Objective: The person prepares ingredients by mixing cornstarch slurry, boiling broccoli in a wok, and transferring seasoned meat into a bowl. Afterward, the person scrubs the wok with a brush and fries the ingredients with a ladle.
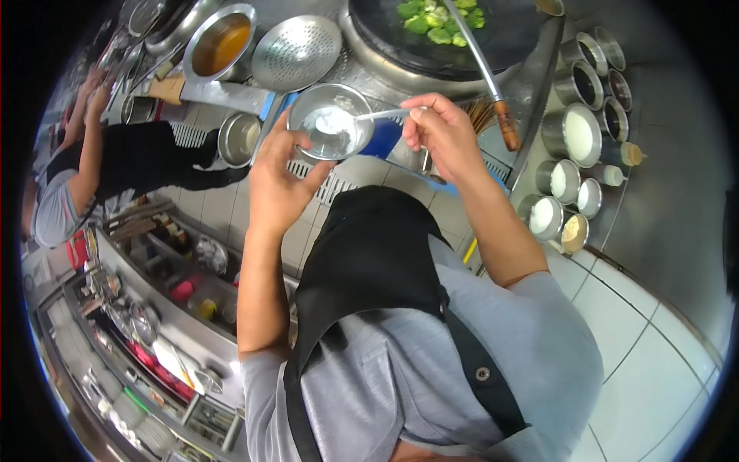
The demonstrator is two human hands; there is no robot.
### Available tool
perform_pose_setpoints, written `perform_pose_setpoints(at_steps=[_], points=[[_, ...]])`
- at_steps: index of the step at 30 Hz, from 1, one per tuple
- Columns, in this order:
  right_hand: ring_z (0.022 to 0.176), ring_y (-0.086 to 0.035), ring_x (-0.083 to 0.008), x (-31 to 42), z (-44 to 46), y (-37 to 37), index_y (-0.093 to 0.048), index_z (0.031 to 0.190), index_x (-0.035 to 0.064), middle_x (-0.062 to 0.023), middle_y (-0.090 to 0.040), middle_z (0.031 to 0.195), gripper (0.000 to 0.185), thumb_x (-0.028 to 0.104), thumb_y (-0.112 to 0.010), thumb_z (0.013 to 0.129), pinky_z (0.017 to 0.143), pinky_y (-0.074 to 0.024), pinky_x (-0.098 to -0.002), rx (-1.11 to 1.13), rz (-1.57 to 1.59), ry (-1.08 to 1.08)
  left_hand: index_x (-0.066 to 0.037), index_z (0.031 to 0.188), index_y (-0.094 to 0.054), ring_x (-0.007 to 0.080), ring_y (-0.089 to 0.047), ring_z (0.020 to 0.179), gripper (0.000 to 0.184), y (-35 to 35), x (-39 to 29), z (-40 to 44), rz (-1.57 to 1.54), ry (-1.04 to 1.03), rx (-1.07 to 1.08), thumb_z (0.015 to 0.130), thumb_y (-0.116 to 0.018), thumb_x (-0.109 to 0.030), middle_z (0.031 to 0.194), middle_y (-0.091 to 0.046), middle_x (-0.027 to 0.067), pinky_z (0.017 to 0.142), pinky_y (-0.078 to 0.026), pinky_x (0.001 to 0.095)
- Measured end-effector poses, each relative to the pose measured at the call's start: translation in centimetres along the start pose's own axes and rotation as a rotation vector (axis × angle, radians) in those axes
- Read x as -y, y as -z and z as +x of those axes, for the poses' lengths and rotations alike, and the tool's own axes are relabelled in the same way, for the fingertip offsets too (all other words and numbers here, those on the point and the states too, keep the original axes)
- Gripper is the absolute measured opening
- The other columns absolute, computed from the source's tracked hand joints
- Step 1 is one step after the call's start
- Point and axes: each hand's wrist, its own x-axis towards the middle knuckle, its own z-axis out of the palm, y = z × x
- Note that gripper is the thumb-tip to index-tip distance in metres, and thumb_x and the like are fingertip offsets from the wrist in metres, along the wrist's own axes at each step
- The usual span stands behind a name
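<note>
My left hand (285, 169) is closed around the near left rim of a small round bowl (333, 96), which looks like clear glass or thin metal. Inside lies some clear or whitish content; I cannot tell whether it is liquid. A spoon (389, 113) reaches into the bowl, its white-looking end over the content. The spoon's handle is pinched between the thumb and fingers of my right hand (446, 135). Beyond the bowl is a wok (508, 42) with green broccoli pieces (431, 19) in it. A wooden-handled ladle (504, 123) leans out over the wok's edge.
A perforated strainer (296, 54) and a pot of orange-brown liquid (221, 46) stand at upper left. Several metal cups of seasonings (566, 181) line the right ledge. Another person (85, 146) in a dark apron works at left. Behind me runs a counter (177, 292) with containers.
</note>
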Motion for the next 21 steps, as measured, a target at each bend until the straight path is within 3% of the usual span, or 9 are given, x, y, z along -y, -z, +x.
perform_pose_setpoints(at_steps=[2,3,4,6,8,10,13,18,21], points=[[0.071,-0.063,-0.0141,1.2,1.3,1.0,-0.065,0.115,-0.0009,-0.0094,-0.068,0.083,0.018,0.008,-0.057,0.102,0.065,-0.0516,-0.0277,-0.084,0.027,0.062,-0.003,0.095,-0.059,0.0321,-0.063,0.13,0.039,-0.5,0.2,0.9,-0.069,0.069,-0.053,0.07,-0.089,-0.005,0.14,-0.061,0.0295,0.096,-0.053,0.0375],[0.072,-0.064,-0.0145,1.9,2.0,1.7,-0.065,0.114,-0.0013,-0.0098,-0.069,0.084,0.018,0.009,-0.058,0.101,0.065,-0.0519,-0.0279,-0.085,0.051,0.119,-0.003,0.095,-0.059,0.0257,-0.069,0.114,0.038,-0.8,0.7,1.2,-0.017,0.03,-0.063,0.072,-0.088,-0.005,0.142,-0.06,0.0298,0.091,-0.054,0.0336],[0.072,-0.064,-0.0145,2.7,2.8,2.2,-0.065,0.114,-0.0013,-0.0098,-0.069,0.084,0.018,0.009,-0.058,0.101,0.065,-0.0519,-0.0279,-0.082,0.047,0.127,-0.003,0.095,-0.059,0.0257,-0.069,0.114,0.038,-0.9,0.5,1.4,-0.018,0.024,-0.07,0.072,-0.088,-0.005,0.142,-0.06,0.0298,0.091,-0.054,0.0336],[0.072,-0.064,-0.0149,4.1,4.8,3.4,-0.065,0.114,-0.0014,-0.0106,-0.07,0.086,0.019,0.008,-0.059,0.1,0.066,-0.0527,-0.0284,-0.185,0.098,0.23,-0.004,0.095,-0.059,0.0402,-0.057,0.137,0.038,-0.9,-0.1,1.5,-0.132,0.09,-0.113,0.071,-0.089,-0.005,0.123,-0.069,0.0246,0.094,-0.052,0.0403],[0.071,-0.067,-0.0161,5.0,8.2,5.4,-0.065,0.114,-0.0027,-0.0126,-0.072,0.087,0.02,0.009,-0.057,0.1,0.066,-0.0547,-0.0302,-0.215,0.125,0.274,-0.004,0.095,-0.059,0.0386,-0.058,0.136,0.038,-0.8,0.1,1.0,-0.134,0.11,-0.111,0.071,-0.089,-0.006,0.125,-0.068,0.0258,0.092,-0.052,0.0391],[0.07,-0.069,-0.0166,5.6,11.0,6.8,-0.064,0.115,-0.0043,-0.014,-0.074,0.086,0.021,0.008,-0.055,0.101,0.064,-0.0561,-0.0302,-0.489,-0.459,0.561,-0.004,0.095,-0.059,0.0371,-0.059,0.135,0.038,-0.8,0.4,0.1,-0.136,0.135,-0.097,0.071,-0.088,-0.006,0.128,-0.067,0.0269,0.089,-0.052,0.0378],[0.07,-0.07,-0.0159,6.1,11.9,8.9,-0.064,0.115,-0.0048,-0.0141,-0.075,0.085,0.021,0.007,-0.055,0.101,0.062,-0.0558,-0.0285,-0.635,-0.665,0.602,-0.003,0.096,-0.058,0.0355,-0.06,0.133,0.038,-0.7,1.4,-2.0,-0.236,0.204,-0.083,0.072,-0.088,-0.006,0.136,-0.062,0.0305,0.093,-0.052,0.038],[0.07,-0.067,-0.0146,4.1,6.9,2.9,-0.064,0.116,-0.0021,-0.0129,-0.074,0.086,0.019,0.004,-0.056,0.1,0.065,-0.0546,-0.0278,-0.404,-0.363,0.381,-0.003,0.097,-0.059,0.0365,-0.053,0.14,0.039,-1.2,4.3,-7.2,-0.262,0.358,-0.178,0.071,-0.089,-0.006,0.144,-0.055,0.0351,0.106,-0.047,0.0386],[0.069,-0.064,-0.0141,-0.8,5.3,-1.6,-0.063,0.115,-0.0024,-0.0105,-0.071,0.083,0.017,0.004,-0.056,0.101,0.065,-0.0522,-0.0271,-0.118,-0.255,0.205,-0.004,0.099,-0.061,0.0365,-0.053,0.14,0.041,-0.8,5.3,-9.3,-0.153,0.412,-0.18,0.071,-0.09,-0.007,0.149,-0.053,0.0301,0.107,-0.048,0.0418]])
